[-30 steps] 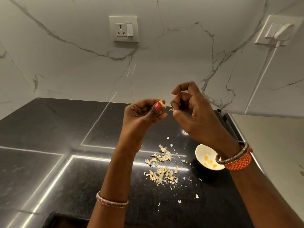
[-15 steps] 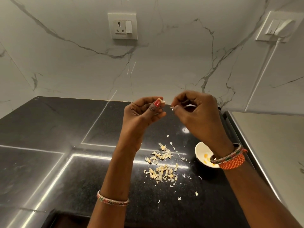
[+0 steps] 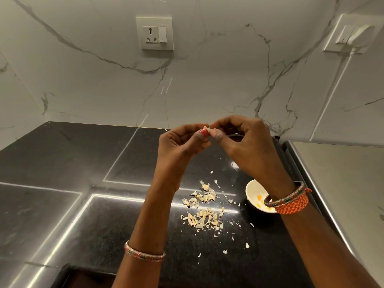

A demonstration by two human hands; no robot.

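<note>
Both hands are raised above the black countertop (image 3: 62,163). My left hand (image 3: 180,144) pinches a small pale garlic clove (image 3: 206,128) between thumb and fingers. My right hand (image 3: 243,142) meets it from the right, its thumb and forefinger pinching the clove's tip or skin. Most of the clove is hidden by the fingertips. Below the hands lies a heap of papery garlic peels (image 3: 202,213). A small white bowl (image 3: 252,191) with a few yellowish peeled pieces sits at the right, partly behind my right wrist.
A marble wall rises behind the counter with a socket plate (image 3: 154,33) and a second switch plate (image 3: 351,34) holding a plug. A steel surface (image 3: 342,183) adjoins the counter at the right. Loose peel flakes (image 3: 232,238) lie scattered near the heap.
My right hand has moved left and down to join the left hand at the clove; one second ago the two hands were apart.
</note>
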